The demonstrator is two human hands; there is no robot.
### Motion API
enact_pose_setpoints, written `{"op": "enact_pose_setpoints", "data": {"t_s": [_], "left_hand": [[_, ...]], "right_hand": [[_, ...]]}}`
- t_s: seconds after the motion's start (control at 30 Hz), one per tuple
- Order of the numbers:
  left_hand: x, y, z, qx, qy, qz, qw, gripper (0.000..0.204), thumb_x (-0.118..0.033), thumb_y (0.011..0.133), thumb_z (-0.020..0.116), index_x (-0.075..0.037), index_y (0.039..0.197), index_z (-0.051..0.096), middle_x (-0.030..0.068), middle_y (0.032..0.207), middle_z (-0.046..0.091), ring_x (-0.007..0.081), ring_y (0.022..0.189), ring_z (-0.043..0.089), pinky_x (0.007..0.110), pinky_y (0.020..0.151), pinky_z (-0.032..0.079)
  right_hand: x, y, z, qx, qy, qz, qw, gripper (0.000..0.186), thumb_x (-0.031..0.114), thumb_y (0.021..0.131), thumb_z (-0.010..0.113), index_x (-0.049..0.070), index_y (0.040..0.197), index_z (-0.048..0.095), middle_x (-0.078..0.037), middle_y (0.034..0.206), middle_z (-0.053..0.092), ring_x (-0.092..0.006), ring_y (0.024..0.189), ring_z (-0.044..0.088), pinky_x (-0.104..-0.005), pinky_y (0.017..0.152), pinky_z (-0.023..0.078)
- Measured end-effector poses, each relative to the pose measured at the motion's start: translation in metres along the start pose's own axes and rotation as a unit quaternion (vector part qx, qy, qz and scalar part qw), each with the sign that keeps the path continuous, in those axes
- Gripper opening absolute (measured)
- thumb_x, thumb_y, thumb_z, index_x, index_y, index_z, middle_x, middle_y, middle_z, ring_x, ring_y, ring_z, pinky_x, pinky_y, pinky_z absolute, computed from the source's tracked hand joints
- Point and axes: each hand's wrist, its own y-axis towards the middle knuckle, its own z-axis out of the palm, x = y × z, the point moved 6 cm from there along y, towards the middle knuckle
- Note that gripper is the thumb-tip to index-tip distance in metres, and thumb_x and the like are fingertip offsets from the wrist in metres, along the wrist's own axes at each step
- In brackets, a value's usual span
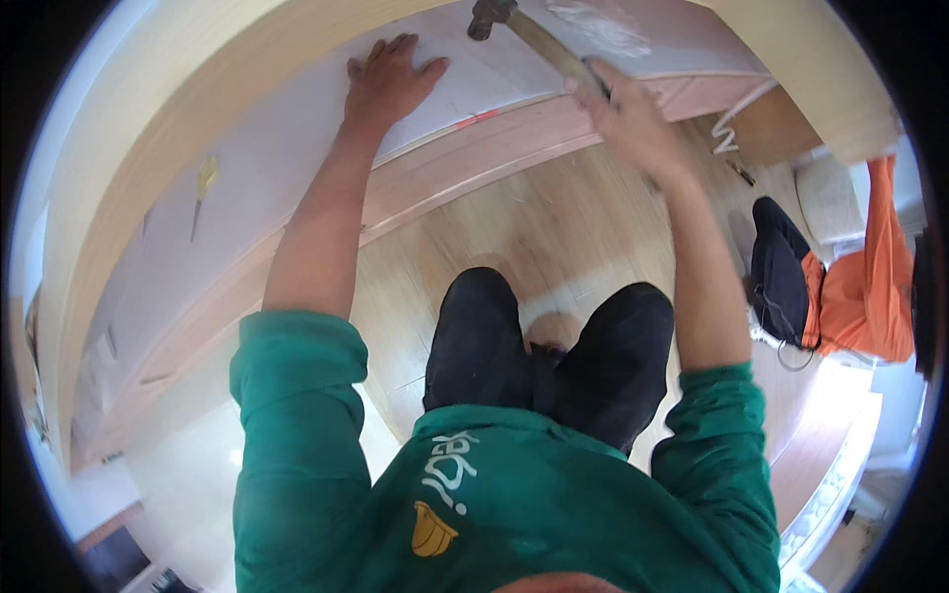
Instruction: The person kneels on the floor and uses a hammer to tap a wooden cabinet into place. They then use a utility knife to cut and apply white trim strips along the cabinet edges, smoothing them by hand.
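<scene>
A hammer (pixel 547 49) with a dark metal head and a pale wooden handle is in my right hand (pixel 633 119), its fingers wrapped round the handle's lower end. The hammer head hangs over or just above a pale panel (pixel 474 79); I cannot tell whether it touches. My left hand (pixel 393 81) lies flat on the same panel, left of the hammer head, fingers spread and holding nothing. A pinkish wooden edge (pixel 514 138) runs along the panel's near side. My right hand is slightly blurred.
A yellow-handled screwdriver (pixel 205 183) lies on the panel at the left. Pale curved boards (pixel 148 148) frame the panel's far side. Wood-patterned floor (pixel 435 232) spreads below. Orange and black cloth (pixel 860 296) is at the right, near a white coiled cord (pixel 725 133).
</scene>
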Motion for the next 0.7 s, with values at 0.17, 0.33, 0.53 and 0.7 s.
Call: {"op": "enact_pose_setpoints", "data": {"t_s": [0.17,0.33,0.53,0.7], "left_hand": [[0.004,-0.009,-0.016,0.048,-0.01,-0.052,0.997,0.081,-0.069,0.086,0.048,-0.014,0.145,0.043,0.0074,0.154,0.037,0.0276,0.144,0.03,0.05,0.117,0.019],[0.001,-0.01,-0.026,0.023,-0.027,-0.058,0.998,0.081,-0.069,0.085,0.05,-0.014,0.145,0.044,0.0075,0.153,0.039,0.0262,0.143,0.031,0.05,0.118,0.018],[-0.004,-0.013,-0.054,0.046,-0.106,-0.104,0.988,0.078,-0.066,0.082,0.058,-0.014,0.14,0.051,0.011,0.145,0.048,0.0291,0.137,0.04,0.043,0.114,0.03],[-0.007,-0.019,-0.071,0.008,-0.13,-0.102,0.986,0.074,-0.064,0.081,0.063,-0.014,0.134,0.055,0.0125,0.135,0.057,0.0299,0.127,0.05,0.039,0.106,0.041]], "right_hand": [[0.012,0.116,0.01,0.022,-0.205,-0.161,0.965,0.042,0.035,0.095,0.058,-0.004,0.11,0.061,-0.024,0.095,0.067,-0.0386,0.078,0.067,-0.0433,0.07,0.05],[-0.017,0.189,0.044,0.097,-0.279,-0.144,0.945,0.042,0.035,0.095,0.058,-0.004,0.11,0.061,-0.025,0.095,0.067,-0.0386,0.079,0.067,-0.0431,0.07,0.051],[-0.036,0.221,0.065,0.148,-0.286,-0.132,0.938,0.041,0.034,0.094,0.059,-0.003,0.11,0.061,-0.025,0.095,0.067,-0.0386,0.08,0.067,-0.043,0.071,0.051],[-0.045,0.226,0.07,0.162,-0.281,-0.131,0.937,0.04,0.034,0.094,0.059,-0.003,0.11,0.061,-0.025,0.095,0.067,-0.0385,0.081,0.067,-0.0429,0.072,0.051]]}}
